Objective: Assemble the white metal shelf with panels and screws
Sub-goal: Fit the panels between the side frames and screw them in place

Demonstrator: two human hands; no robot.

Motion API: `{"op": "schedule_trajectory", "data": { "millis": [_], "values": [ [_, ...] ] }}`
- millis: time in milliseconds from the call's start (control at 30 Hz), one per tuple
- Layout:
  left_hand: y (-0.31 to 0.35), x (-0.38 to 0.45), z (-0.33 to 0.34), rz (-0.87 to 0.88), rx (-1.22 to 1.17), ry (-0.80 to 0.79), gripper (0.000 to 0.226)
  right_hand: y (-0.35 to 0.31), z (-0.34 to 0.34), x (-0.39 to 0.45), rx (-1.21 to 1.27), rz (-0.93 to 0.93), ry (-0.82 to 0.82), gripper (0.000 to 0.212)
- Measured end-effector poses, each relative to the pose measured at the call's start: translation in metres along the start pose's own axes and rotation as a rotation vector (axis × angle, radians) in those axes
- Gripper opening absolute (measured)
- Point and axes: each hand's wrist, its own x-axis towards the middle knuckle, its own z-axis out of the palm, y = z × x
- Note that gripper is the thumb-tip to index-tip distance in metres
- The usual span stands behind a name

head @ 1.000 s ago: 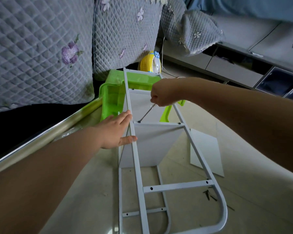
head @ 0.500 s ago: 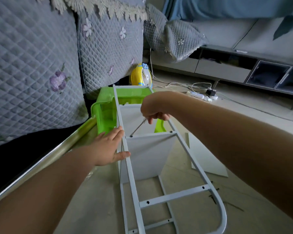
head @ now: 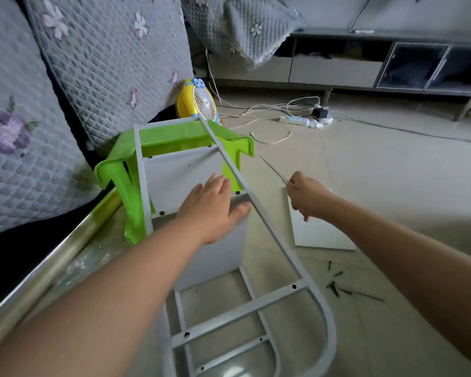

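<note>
The white metal shelf frame [head: 272,242] lies on its side across the floor, its far end propped on a green plastic stool [head: 172,138]. Two white panels sit between its side rails; my left hand [head: 212,206] rests flat on the top edge of the nearer panel [head: 220,257], thumb against the right rail. My right hand [head: 306,195] is off to the right of the frame, gripping a thin screwdriver [head: 272,168] whose tip points up and away. A loose white panel [head: 318,232] lies on the floor under that hand. Several black screws [head: 335,285] lie beside the frame's curved end.
A quilted grey sofa [head: 93,63] with a chrome rail [head: 52,259] runs along the left. A yellow desk fan [head: 197,103] stands behind the stool. A power strip with cables [head: 295,121] lies on the tiled floor before a low grey cabinet [head: 365,66].
My right hand has pulled the screwdriver out of the frame and swung right, over the loose panel. My left hand left the left rail and now lies on the nearer panel's edge.
</note>
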Motion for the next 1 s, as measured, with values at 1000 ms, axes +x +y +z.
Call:
{"op": "schedule_trajectory", "data": {
  "millis": [1000],
  "values": [
    [0.03, 0.016, 0.031, 0.012, 0.074, -0.027, 0.068, 0.202, 0.154, -0.074, -0.409, 0.665, -0.195, 0.028]
  ]
}}
